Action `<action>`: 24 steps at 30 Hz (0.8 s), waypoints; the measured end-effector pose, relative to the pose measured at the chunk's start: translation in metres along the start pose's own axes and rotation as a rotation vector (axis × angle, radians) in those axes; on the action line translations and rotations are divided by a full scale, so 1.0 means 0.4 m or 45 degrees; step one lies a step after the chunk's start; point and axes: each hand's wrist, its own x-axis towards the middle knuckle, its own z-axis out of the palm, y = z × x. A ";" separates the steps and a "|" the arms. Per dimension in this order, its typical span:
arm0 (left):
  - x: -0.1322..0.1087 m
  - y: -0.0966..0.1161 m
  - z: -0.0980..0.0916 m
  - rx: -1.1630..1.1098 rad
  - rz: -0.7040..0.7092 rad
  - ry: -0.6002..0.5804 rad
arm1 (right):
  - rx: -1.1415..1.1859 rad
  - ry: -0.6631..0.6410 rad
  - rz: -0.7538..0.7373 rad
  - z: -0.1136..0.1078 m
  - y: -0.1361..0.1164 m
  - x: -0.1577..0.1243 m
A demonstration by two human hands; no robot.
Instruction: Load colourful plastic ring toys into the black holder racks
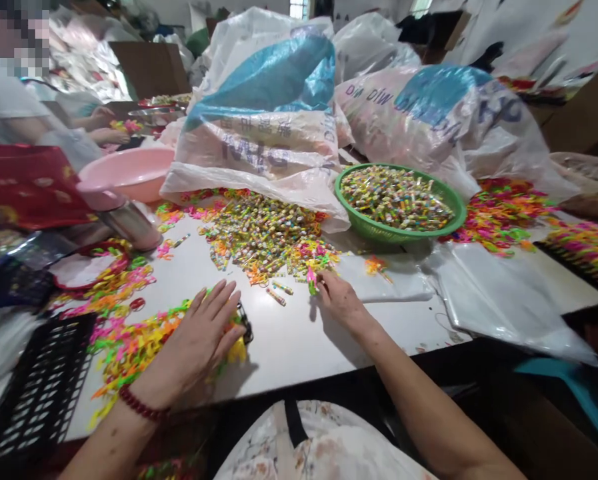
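The right hand [343, 300] pinches a pink-and-green piece [311, 280] over the worktop [289, 353] near the stick heap [263, 230], a light grip likely best, while the outstretched left hand [196, 340], seemingly empty, covers bright pieces [133, 347].

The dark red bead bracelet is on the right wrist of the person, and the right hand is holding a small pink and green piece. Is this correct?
Not quite: in the head view, the bead bracelet is on the wrist of the left hand. The right hand does hold a small pink and green piece.
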 end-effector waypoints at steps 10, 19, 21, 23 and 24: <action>0.005 0.010 -0.009 -0.037 -0.179 -0.226 | 1.271 -0.273 0.444 0.276 -0.215 0.047; 0.004 0.011 -0.011 -0.062 -0.191 -0.233 | 0.556 -0.370 -0.121 0.313 -0.228 0.091; 0.002 0.010 -0.008 -0.067 -0.177 -0.211 | 0.524 -0.388 -0.189 0.313 -0.225 0.092; -0.001 0.008 -0.003 -0.071 -0.156 -0.157 | 0.519 -0.422 -0.201 0.298 -0.228 0.088; -0.001 0.007 0.000 -0.077 -0.143 -0.121 | 0.522 -0.450 -0.179 0.287 -0.232 0.085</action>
